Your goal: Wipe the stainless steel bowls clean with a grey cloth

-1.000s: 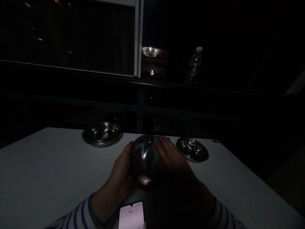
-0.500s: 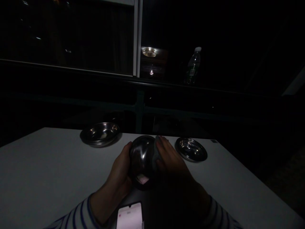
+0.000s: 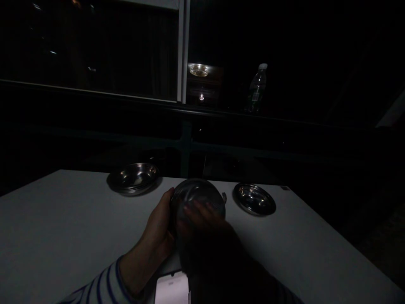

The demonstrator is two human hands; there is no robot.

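Metal bowl (image 3: 198,188): held up over middle of white table (image 3: 95,228), rounded outside seemingly turned to the camera. Left hand (image 3: 157,226): curved round bowl's left side, gripping near the edge, fingertips mostly hidden behind; likely for bracing against pressure from opposite side. Right hand (image 3: 204,219): laid across the front, fingers near together, pressed to the surface; blurred, deep in shadow, can't tell about any pinch. Greyish layer, maybe cloth (image 3: 181,213), between fingers and metal. Bowl raised and tilted, probably for easy reach by right hand. Stacked bowls (image 3: 133,179) at far left, nested, probably to save room; shallow bowl (image 3: 255,198) at far right, hollow up, apart from stack. Both off to the sides, likely to stay out of the way. Phone (image 3: 171,289) face up near left wrist, screen lit, probably for easy viewing. Bottle (image 3: 257,86) upright beyond table.
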